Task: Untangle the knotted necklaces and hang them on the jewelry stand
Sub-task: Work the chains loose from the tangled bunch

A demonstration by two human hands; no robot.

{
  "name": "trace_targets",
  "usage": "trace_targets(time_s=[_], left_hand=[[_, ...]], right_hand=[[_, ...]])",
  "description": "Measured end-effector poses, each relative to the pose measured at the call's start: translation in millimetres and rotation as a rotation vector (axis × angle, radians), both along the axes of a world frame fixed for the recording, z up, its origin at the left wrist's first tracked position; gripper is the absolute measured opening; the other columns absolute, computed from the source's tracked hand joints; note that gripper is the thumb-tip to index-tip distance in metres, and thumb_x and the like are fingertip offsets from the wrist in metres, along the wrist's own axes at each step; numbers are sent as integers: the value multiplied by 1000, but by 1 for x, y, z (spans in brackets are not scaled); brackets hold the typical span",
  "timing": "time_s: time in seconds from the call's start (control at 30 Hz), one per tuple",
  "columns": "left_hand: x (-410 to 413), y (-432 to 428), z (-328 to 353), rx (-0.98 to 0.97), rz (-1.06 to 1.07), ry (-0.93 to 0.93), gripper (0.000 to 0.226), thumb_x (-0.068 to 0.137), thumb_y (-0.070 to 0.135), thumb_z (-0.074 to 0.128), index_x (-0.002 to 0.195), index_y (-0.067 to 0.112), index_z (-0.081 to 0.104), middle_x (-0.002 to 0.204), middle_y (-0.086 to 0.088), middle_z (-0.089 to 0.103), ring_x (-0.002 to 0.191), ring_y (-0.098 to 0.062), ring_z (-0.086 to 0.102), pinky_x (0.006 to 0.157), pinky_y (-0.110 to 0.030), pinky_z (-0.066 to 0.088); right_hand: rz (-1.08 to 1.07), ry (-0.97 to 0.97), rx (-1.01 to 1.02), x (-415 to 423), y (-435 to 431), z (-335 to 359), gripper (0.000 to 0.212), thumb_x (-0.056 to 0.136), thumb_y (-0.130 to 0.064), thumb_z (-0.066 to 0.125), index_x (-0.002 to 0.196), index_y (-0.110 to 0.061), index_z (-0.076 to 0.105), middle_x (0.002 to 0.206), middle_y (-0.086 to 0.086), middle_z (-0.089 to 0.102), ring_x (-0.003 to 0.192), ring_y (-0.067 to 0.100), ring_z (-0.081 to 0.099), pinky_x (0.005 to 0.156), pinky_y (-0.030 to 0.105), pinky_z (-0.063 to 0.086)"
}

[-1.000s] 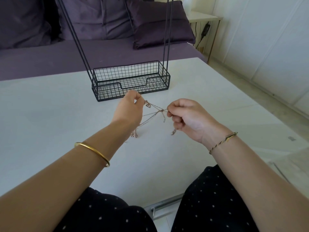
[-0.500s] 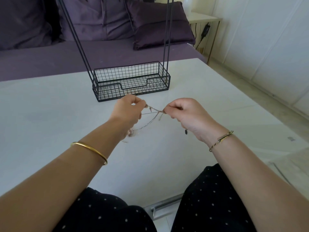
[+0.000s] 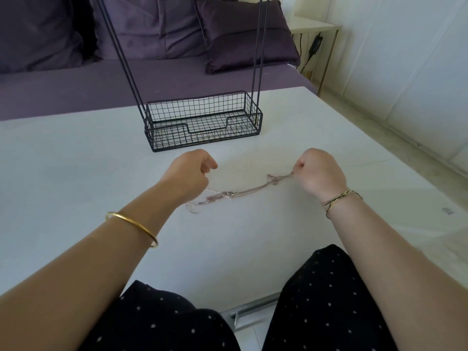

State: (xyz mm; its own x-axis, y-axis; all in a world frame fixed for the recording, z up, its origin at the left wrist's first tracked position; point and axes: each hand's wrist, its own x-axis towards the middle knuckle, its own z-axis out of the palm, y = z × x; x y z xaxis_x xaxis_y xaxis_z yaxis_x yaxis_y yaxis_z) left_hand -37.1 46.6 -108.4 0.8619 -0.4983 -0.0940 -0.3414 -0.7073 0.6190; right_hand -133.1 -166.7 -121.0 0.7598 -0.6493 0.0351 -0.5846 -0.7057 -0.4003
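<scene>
1. The right hand (image 3: 316,171), at centre right of the frame, is closed in a tight pinch on one end of the tangled, thin pinkish-metal chain necklaces (image 3: 243,193). They run from it down and to the left across the white table (image 3: 76,160).
2. The left hand (image 3: 192,171), centre left, has its fingers curled. A fine silvery strand leads up under it, but I cannot tell whether it is actually pinched there.
3. The necklaces lie at mid-frame between the hands. One clump sits near the left hand and a smaller knot just beside the right. None of them is on the black wire jewelry stand (image 3: 202,122), which stands behind the hands at upper centre with its mesh basket base on the table.
4. Likely risk: pulling the hands further apart would cinch both knots tighter, since the bundle already looks drawn fairly straight.
5. Chains this fine could kink or snap at a link or clasp under a sharp tug.
6. If the left hand has no firm hold, the loose end could slide and drag the clump along the table, and new loops could form.
7. The braided bracelet (image 3: 339,198) on the right wrist might catch a stray strand.
</scene>
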Motion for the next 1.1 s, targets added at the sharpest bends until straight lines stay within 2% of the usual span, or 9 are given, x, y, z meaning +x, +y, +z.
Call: trace_targets(time_s=[0.07,0.13,0.2,0.33,0.43,0.6,0.8,0.97,1.1], left_hand=[[1,5,-3,5,21,-43,26,87,3,57,105,20,64,109,2,61,100,-15,56,80,-27,44],[-1,8,-3,87,-23,-20,18,84,18,68,101,21,63,102,3,59,97,-17,55,78,-28,43],[-4,10,-2,197,-55,17,26,81,29,74,101,19,61,98,4,54,96,-18,53,78,-30,44],[-3,14,1,317,-88,-92,6,87,16,65,93,14,64,96,3,53,90,-17,49,72,-25,36],[-1,19,-3,282,-70,-80,6,91,13,58,86,15,61,93,2,54,90,-18,50,72,-26,36],[5,23,-5,-362,251,319,17,99,10,45,86,9,55,84,-2,65,81,-17,63,79,-32,49],[-1,27,4,-946,538,618,19,98,-2,38,85,7,49,67,-6,44,55,-16,50,59,-33,60],[4,32,2,-791,735,419,17,98,0,35,96,5,51,69,-7,45,55,-17,52,47,-29,58],[4,35,-10,-416,687,179,26,96,6,36,119,11,46,95,-11,51,62,-20,54,51,-33,49]], right_hand=[[-59,48,-27,-2,-1,-2,24,85,2,46,64,-10,44,65,10,42,75,35,48,54,27,31],[-102,119,-114,-3,3,3,12,88,-2,48,87,-6,59,94,16,57,102,37,53,71,31,39],[-99,150,-250,-2,10,10,23,90,-6,48,109,-10,61,116,13,56,117,34,45,87,36,38],[367,-84,-17,12,40,10,25,84,-7,60,106,-15,69,114,4,64,111,24,55,93,31,45],[619,39,39,19,60,3,19,81,-19,68,100,-18,69,110,0,60,106,18,54,91,31,45],[649,11,-114,23,64,-6,6,89,-17,59,90,-14,64,103,3,57,101,22,51,84,34,47],[549,-158,281,19,56,-7,10,93,-10,53,84,-15,53,74,-10,56,77,16,55,66,26,40],[459,-236,494,12,52,-4,19,95,-7,48,78,-16,47,68,0,59,64,18,60,73,39,51],[432,-278,583,9,52,-3,14,96,-5,47,83,-13,46,72,1,58,59,15,60,67,35,46]])
